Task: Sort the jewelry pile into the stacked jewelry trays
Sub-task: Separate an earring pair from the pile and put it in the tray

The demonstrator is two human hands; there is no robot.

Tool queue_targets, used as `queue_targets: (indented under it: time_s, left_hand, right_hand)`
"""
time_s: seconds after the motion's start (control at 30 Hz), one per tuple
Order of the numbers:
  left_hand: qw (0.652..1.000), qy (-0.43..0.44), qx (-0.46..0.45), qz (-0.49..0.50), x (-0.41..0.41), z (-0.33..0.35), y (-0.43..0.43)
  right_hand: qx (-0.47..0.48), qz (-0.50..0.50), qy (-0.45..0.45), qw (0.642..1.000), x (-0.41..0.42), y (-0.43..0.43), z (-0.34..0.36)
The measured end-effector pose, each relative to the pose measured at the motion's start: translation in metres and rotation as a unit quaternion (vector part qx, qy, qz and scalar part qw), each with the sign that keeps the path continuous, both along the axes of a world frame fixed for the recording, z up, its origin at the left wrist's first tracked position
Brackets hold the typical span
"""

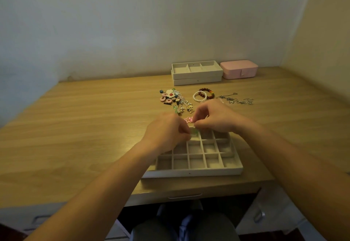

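A white grid tray (193, 171) with many small compartments lies at the desk's near edge. Both hands meet over its far left corner. My left hand (166, 130) pinches a small green piece (194, 131) above a far compartment. My right hand (216, 117) pinches the same piece from the other side. A pink charm (188, 120) lies on the desk just beyond the tray, between the hands. Farther back sits the pile of colourful earrings and charms (174, 99), with bead bracelets (203, 95) and silver chains (236, 99) to its right.
Two stacked white trays (197, 74) with wide compartments stand at the back of the wooden desk (85, 127). A shut pink jewelry box (239, 69) sits to their right. Walls close in behind and on the right. A drawer front runs under the desk edge.
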State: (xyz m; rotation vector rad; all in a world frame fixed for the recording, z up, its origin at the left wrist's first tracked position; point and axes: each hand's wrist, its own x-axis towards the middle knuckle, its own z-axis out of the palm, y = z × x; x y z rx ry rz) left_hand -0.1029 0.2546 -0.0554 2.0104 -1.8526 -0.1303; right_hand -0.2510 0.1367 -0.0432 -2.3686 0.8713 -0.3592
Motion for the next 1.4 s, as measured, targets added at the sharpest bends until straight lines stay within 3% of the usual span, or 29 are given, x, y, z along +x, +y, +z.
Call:
queue_targets:
  time_s: [0.43,0.87,1.13,1.4]
  left_hand:
    - [0.993,-0.072,0.039,-0.090,0.000,0.005,-0.006]
    - [0.991,-0.056,0.079,-0.089,0.001,0.006,-0.002]
    - [0.992,0.028,0.102,-0.062,0.001,0.004,-0.003]
    - [0.990,0.080,0.106,-0.054,0.003,0.004,-0.001]
  right_hand:
    - [-0.036,0.053,0.056,0.996,0.003,0.001,0.000]
    - [-0.088,0.054,0.062,0.993,0.001,0.002,0.000]
    - [-0.087,0.044,0.065,0.993,0.002,0.004,-0.003]
    - [-0.143,0.056,0.142,0.978,0.004,0.014,0.006]
